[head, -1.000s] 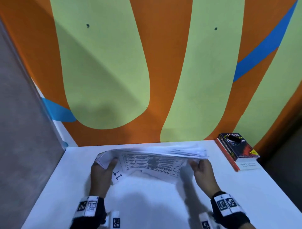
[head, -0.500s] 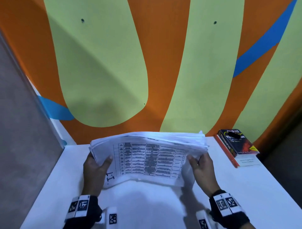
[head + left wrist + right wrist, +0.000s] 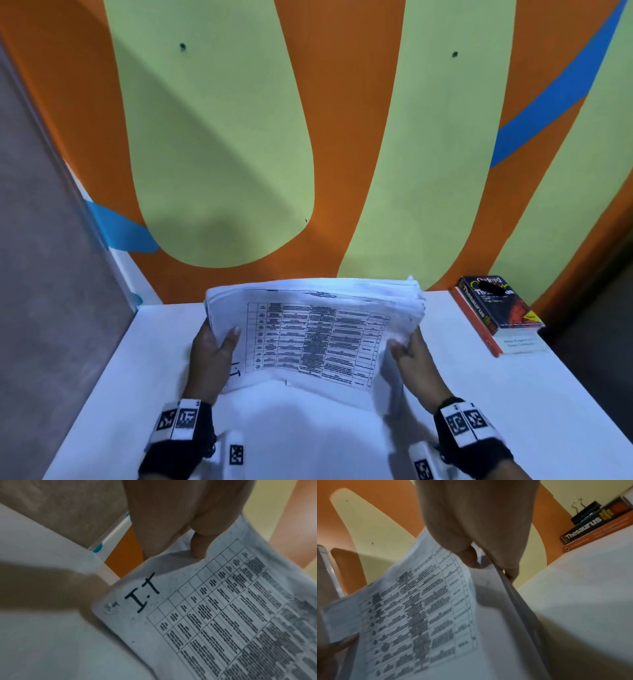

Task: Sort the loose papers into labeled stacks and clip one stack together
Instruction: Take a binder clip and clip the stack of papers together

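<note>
A thick stack of papers [image 3: 315, 329] is held up off the white table [image 3: 513, 394], tilted toward me. Its top sheet is a printed table with "I.T" handwritten [image 3: 142, 592] at one corner. My left hand [image 3: 214, 346] grips the stack's left edge, thumb on top. My right hand [image 3: 409, 349] grips the right edge [image 3: 505, 574], thumb on the top sheet and fingers behind. A black binder clip [image 3: 585, 512] lies on a thesaurus book [image 3: 496, 308] at the table's far right.
An orange, green and blue painted wall [image 3: 308, 137] stands right behind the table. A grey partition [image 3: 41, 274] closes the left side. The book sits against the wall at the right edge.
Both hands have raised the paper stack from low over the table and tilted its printed face toward me; the sheets are now gathered more evenly.
</note>
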### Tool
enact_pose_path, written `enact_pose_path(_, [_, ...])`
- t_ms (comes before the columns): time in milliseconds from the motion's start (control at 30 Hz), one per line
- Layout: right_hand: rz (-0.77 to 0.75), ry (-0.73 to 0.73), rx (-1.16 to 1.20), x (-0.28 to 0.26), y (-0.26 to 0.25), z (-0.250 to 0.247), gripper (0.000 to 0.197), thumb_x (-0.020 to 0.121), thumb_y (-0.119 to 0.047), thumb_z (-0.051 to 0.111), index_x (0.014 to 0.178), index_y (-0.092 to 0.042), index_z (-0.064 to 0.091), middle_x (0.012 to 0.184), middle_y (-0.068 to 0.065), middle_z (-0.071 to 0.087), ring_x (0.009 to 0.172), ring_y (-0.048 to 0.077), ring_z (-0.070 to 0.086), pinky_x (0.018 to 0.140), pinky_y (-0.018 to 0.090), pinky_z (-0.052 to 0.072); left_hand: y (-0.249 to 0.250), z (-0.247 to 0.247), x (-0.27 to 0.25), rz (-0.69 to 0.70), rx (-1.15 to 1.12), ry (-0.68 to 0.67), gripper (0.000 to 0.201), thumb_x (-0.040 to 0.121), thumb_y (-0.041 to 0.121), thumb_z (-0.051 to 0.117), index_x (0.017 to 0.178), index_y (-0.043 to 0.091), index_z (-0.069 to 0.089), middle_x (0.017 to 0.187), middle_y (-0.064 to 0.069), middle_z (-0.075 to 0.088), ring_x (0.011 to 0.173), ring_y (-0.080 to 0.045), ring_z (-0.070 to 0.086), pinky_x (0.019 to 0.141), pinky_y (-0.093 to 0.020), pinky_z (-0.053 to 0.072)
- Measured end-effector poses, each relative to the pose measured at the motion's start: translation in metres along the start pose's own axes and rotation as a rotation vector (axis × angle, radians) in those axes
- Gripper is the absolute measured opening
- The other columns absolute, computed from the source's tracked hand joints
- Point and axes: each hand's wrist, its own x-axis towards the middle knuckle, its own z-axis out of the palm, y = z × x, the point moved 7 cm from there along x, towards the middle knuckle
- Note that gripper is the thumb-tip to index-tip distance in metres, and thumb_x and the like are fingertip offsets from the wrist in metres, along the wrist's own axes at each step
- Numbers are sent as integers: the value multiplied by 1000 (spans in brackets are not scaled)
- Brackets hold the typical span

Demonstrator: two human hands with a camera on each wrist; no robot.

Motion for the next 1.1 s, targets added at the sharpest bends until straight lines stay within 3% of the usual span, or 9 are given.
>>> enact_pose_path(67, [-13, 133, -18, 3, -13, -17, 42, 89, 0, 55, 125, -7, 35, 107, 21, 54, 106, 38, 53, 82, 35, 46, 16, 2, 4, 29, -1, -19, 38, 86, 20, 63, 122, 15, 54, 112, -12, 66, 104, -31, 63, 90, -47, 51])
enact_pose_path(167, [-397, 392, -196, -11, -91, -45, 71, 81, -12, 70, 140, -16, 31, 134, 8, 41, 124, 18, 40, 103, 32, 34, 57, 10, 8, 159, 48, -102, 41, 89, 11, 61, 128, 21, 51, 116, -3, 65, 104, -13, 62, 91, -34, 49])
enact_pose_path(267, [-692, 133, -526, -26, -175, -7, 75, 84, -35, 67, 145, -23, 25, 148, 3, 30, 140, 18, 22, 116, 43, 13, 112, 26, 1, 363, 171, -233, 42, 89, 5, 59, 113, 38, 52, 108, 17, 63, 97, 11, 59, 82, -18, 48])
enact_pose_path(367, [-769, -54, -543, -25, -214, 25, 24, 88, -21, 61, 112, -24, 54, 105, -1, 60, 104, 15, 52, 97, 39, 38, 156, 41, -9, 553, 394, -239, 24, 82, -2, 57, 89, 20, 50, 73, 2, 59, 73, -23, 59, 62, -37, 46])
enact_pose_path(433, [-756, -68, -371, -20, -225, 22, 31, 88, -9, 58, 69, -27, 42, 59, -11, 43, 57, 4, 42, 59, 30, 31, 174, 39, -7, 585, 380, -198, 23, 79, -1, 60, 82, 21, 51, 66, 7, 58, 66, -16, 57, 60, -34, 46])
enact_pose_path(533, [-665, -52, -154, -16, -222, 4, 23, 87, -1, 57, 70, -14, 49, 56, -9, 46, 49, 4, 41, 49, 22, 31, 182, 16, 1, 557, 324, -118, 14, 81, 20, 70, 78, 23, 57, 65, 9, 64, 61, -6, 57, 54, -24, 42])
enact_pose_path(667, [-576, -7, 73, -7, -205, -17, 9, 87, -6, 61, 94, -12, 64, 73, 2, 66, 64, 12, 60, 62, 33, 51, 167, -14, 19, 491, 239, -64, 15, 77, 29, 75, 78, 22, 61, 74, 5, 65, 62, -7, 56, 54, -26, 42])
enact_pose_path(833, [-574, -4, 310, -11, -199, -23, 34, 86, 10, 57, 81, -23, 57, 55, -29, 61, 56, -12, 54, 61, 2, 40, 144, 10, 20, 181, -488, -320, 56, 68, 38, 79, 111, 6, 63, 110, -10, 71, 101, -23, 65, 85, -35, 53])
enact_pose_path(1100, [-676, 171, 373, -24, -195, -33, 32, 88, 2, 58, 83, -30, 54, 70, -29, 67, 68, -11, 59, 64, 6, 44, 200, 6, -5, 553, -395, -145, 21, 68, 17, 81, 82, 31, 75, 83, 17, 75, 81, -5, 71, 73, -23, 55])
